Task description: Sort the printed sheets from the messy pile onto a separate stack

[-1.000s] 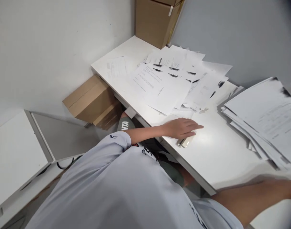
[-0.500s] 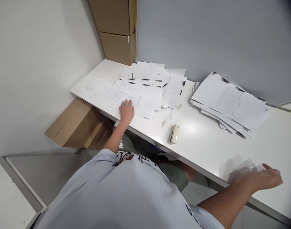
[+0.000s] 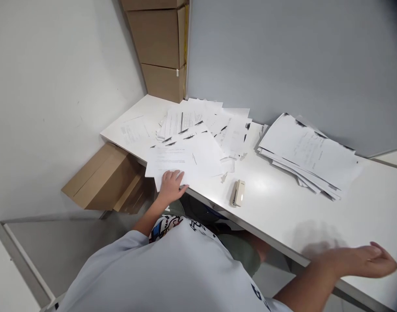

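Progress: a stack of printed sheets (image 3: 309, 156) is sitting gathered on the right of the white desk (image 3: 292, 212), its edges fanned, while a loose spread of printed sheets (image 3: 205, 123) is lying ungathered and overlapping on the left; a separate single sheet (image 3: 131, 132) is lying nearer the wall
Paper under hand: a top sheet (image 3: 185, 160) is lying over the spread, its near corner reaching past the front edge of the desk
Left hand (image 3: 171, 187): is resting on the near edge of the top sheet, at the front of the desk
Left fingers: are lying flat and moderately spread, touching the sheet; no pinch is showing
Right hand (image 3: 369, 261): is hanging in the air at the far right, above the desk and touching nothing
Right fingers: are curving loosely apart, holding nothing that shows
Nearby: a beige stapler (image 3: 238, 193) is lying on the desk, between the spread and the front edge
Surroundings: cardboard boxes (image 3: 159, 52) are standing stacked in the corner, and a flat cardboard box (image 3: 102, 180) is leaning below the desk's left end
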The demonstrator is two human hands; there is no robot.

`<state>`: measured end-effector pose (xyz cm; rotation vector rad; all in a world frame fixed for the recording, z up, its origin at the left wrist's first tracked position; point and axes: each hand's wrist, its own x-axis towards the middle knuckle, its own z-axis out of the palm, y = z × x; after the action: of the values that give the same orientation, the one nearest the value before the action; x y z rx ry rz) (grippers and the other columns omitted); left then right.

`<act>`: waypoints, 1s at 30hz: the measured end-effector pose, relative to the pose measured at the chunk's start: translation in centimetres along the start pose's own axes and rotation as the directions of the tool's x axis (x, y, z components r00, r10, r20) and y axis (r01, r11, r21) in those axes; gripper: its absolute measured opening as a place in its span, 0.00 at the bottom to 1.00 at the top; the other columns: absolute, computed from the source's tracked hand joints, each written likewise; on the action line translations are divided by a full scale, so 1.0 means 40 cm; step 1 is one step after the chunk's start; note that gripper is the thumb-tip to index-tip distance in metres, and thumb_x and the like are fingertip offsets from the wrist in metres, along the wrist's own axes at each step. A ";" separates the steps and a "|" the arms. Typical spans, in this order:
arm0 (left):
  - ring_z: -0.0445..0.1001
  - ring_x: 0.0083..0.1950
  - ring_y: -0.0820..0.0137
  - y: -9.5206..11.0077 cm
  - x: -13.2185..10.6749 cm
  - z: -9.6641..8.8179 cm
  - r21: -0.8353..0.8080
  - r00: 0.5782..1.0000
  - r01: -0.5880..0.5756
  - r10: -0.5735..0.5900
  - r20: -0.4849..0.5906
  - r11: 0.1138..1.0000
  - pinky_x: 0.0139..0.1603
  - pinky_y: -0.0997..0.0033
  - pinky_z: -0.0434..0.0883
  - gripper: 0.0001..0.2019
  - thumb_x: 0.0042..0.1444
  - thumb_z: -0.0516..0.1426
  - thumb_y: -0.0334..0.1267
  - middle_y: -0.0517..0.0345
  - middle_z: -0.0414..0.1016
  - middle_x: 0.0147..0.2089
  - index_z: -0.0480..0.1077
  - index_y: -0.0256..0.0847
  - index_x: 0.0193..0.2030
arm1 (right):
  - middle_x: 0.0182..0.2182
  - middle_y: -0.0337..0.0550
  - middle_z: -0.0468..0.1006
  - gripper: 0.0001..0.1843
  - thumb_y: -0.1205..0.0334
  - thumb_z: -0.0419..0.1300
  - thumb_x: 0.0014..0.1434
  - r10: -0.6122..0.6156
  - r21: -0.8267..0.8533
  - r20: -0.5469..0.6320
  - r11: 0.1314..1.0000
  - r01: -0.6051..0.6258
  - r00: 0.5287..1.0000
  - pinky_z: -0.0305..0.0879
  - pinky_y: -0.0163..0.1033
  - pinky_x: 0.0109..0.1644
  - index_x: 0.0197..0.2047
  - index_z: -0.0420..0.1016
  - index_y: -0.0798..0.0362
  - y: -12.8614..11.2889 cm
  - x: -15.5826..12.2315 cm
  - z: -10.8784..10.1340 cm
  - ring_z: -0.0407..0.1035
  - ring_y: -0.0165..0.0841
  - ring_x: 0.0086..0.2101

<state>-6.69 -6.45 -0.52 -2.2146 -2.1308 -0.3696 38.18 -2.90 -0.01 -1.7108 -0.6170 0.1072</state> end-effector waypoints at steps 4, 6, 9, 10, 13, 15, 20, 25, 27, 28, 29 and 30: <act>0.70 0.57 0.56 -0.003 -0.053 -0.017 -0.040 0.973 -0.219 0.222 0.067 0.975 0.63 0.52 0.62 0.20 0.67 0.49 0.47 0.46 0.73 0.59 0.67 0.43 0.61 | 0.48 0.57 0.76 0.21 0.47 0.49 0.63 -0.223 0.160 0.286 0.970 0.183 0.932 0.64 0.62 0.55 0.49 0.75 0.48 -0.136 -0.223 0.069 0.71 0.49 0.50; 0.71 0.55 0.58 -0.019 -0.060 -0.029 -0.050 0.953 -0.288 0.291 0.079 0.956 0.61 0.54 0.64 0.17 0.68 0.47 0.41 0.48 0.74 0.57 0.69 0.45 0.59 | 0.55 0.55 0.73 0.25 0.46 0.52 0.64 -0.305 0.215 0.751 0.952 0.220 0.586 0.65 0.60 0.57 0.58 0.69 0.50 -0.182 -0.343 0.110 0.69 0.47 0.54; 0.73 0.52 0.61 -0.059 -0.054 -0.046 -0.041 0.967 -0.253 0.254 0.028 0.967 0.57 0.56 0.66 0.17 0.68 0.45 0.34 0.48 0.77 0.53 0.72 0.44 0.55 | 0.63 0.54 0.65 0.29 0.47 0.52 0.65 -0.358 0.303 0.912 0.918 0.257 0.202 0.63 0.57 0.62 0.65 0.60 0.49 -0.209 -0.466 0.165 0.63 0.44 0.60; 0.73 0.52 0.61 -0.075 -0.048 -0.053 -0.026 0.980 -0.201 0.201 -0.003 0.979 0.56 0.56 0.67 0.18 0.67 0.45 0.32 0.46 0.77 0.52 0.72 0.43 0.54 | 0.63 0.54 0.65 0.28 0.47 0.51 0.66 -0.377 0.326 0.912 0.905 0.274 0.160 0.61 0.57 0.63 0.65 0.60 0.49 -0.212 -0.488 0.183 0.61 0.44 0.61; 0.73 0.52 0.59 -0.128 -0.023 -0.074 0.050 0.996 -0.027 0.031 -0.084 0.998 0.54 0.56 0.67 0.19 0.64 0.45 0.28 0.44 0.77 0.48 0.73 0.40 0.53 | 0.63 0.53 0.65 0.25 0.48 0.48 0.67 -0.440 0.380 0.886 0.870 0.315 0.147 0.59 0.56 0.65 0.64 0.62 0.49 -0.217 -0.509 0.241 0.59 0.42 0.63; 0.72 0.51 0.58 -0.163 -0.003 -0.086 0.103 0.994 0.051 -0.040 -0.101 0.993 0.54 0.56 0.66 0.19 0.63 0.45 0.26 0.44 0.76 0.47 0.73 0.40 0.52 | 0.62 0.53 0.66 0.25 0.49 0.47 0.67 -0.456 0.380 0.866 0.867 0.321 0.206 0.58 0.56 0.65 0.63 0.63 0.50 -0.218 -0.510 0.289 0.60 0.42 0.62; 0.69 0.48 0.57 -0.233 0.045 -0.097 0.152 0.991 0.129 -0.121 -0.058 0.980 0.47 0.59 0.66 0.23 0.57 0.48 0.23 0.45 0.72 0.45 0.71 0.42 0.57 | 0.60 0.58 0.66 0.23 0.52 0.49 0.63 -0.386 0.225 0.857 0.876 0.427 0.341 0.54 0.62 0.64 0.57 0.69 0.53 -0.190 -0.532 0.386 0.57 0.48 0.62; 0.68 0.45 0.58 -0.266 0.065 -0.098 0.117 0.991 0.113 -0.103 -0.090 0.987 0.45 0.60 0.66 0.21 0.56 0.50 0.24 0.47 0.71 0.42 0.75 0.43 0.52 | 0.64 0.60 0.59 0.24 0.54 0.53 0.59 -0.363 0.129 0.856 0.839 0.529 0.367 0.52 0.65 0.63 0.56 0.70 0.53 -0.173 -0.548 0.404 0.52 0.54 0.63; 0.68 0.44 0.58 -0.272 0.059 -0.095 0.082 0.972 0.154 -0.136 -0.189 0.985 0.47 0.59 0.66 0.20 0.56 0.51 0.25 0.47 0.70 0.41 0.77 0.42 0.50 | 0.60 0.60 0.64 0.26 0.53 0.55 0.56 -0.286 0.048 0.857 0.873 0.486 0.429 0.53 0.64 0.62 0.57 0.70 0.53 -0.185 -0.537 0.416 0.57 0.55 0.60; 0.68 0.44 0.58 -0.275 0.052 -0.092 0.058 0.947 0.203 -0.181 -0.265 0.978 0.47 0.59 0.66 0.19 0.56 0.51 0.26 0.47 0.70 0.41 0.77 0.41 0.50 | 0.55 0.58 0.68 0.28 0.53 0.55 0.54 -0.224 0.008 0.865 0.901 0.433 0.450 0.55 0.63 0.60 0.57 0.69 0.53 -0.195 -0.527 0.426 0.61 0.54 0.56; 0.67 0.44 0.58 -0.277 0.043 -0.088 0.027 0.908 0.264 -0.239 -0.345 0.964 0.48 0.58 0.66 0.19 0.56 0.51 0.27 0.46 0.69 0.40 0.78 0.40 0.49 | 0.49 0.55 0.72 0.30 0.53 0.55 0.53 -0.152 -0.024 0.877 0.933 0.359 0.455 0.58 0.62 0.58 0.59 0.68 0.53 -0.205 -0.516 0.437 0.65 0.52 0.51; 0.67 0.44 0.57 -0.279 0.033 -0.082 -0.008 0.856 0.328 -0.301 -0.420 0.945 0.49 0.57 0.65 0.19 0.56 0.51 0.27 0.46 0.67 0.39 0.78 0.39 0.49 | 0.43 0.51 0.74 0.32 0.54 0.55 0.52 -0.085 -0.039 0.895 0.963 0.268 0.438 0.61 0.59 0.56 0.60 0.66 0.54 -0.217 -0.504 0.448 0.68 0.48 0.46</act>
<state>-18.17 -5.22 1.48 -1.5614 -2.2089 -0.7067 10.92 4.72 -1.50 -1.6506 -1.6471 0.8873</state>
